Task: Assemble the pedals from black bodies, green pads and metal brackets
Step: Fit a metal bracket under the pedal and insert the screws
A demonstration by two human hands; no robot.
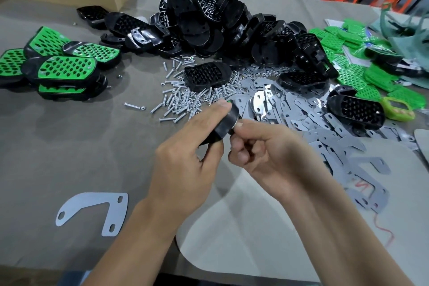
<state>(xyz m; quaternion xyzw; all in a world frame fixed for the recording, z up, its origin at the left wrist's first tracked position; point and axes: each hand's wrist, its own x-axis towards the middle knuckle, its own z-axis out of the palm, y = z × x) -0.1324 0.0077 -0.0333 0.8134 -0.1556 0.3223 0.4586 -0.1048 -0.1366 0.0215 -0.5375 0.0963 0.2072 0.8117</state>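
Left hand (185, 160) grip closed around a black pedal body (224, 124) above the counter (81, 146), right hand (262, 148) grip pinched narrow at its edge, what it pinches too small to tell, screws (185, 100) just beyond

You've got one black body (226, 126) tilted on edge in hand, big black pile (222, 30) behind, green pads (362, 72) right, grey brackets (301, 121) spread near, finished pedals (62, 65) left.

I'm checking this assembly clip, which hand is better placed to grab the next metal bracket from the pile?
Right, probably. The right hand only pinches at the edge of the pedal and sits beside the metal brackets. The left hand grips the pedal and lies farther away.
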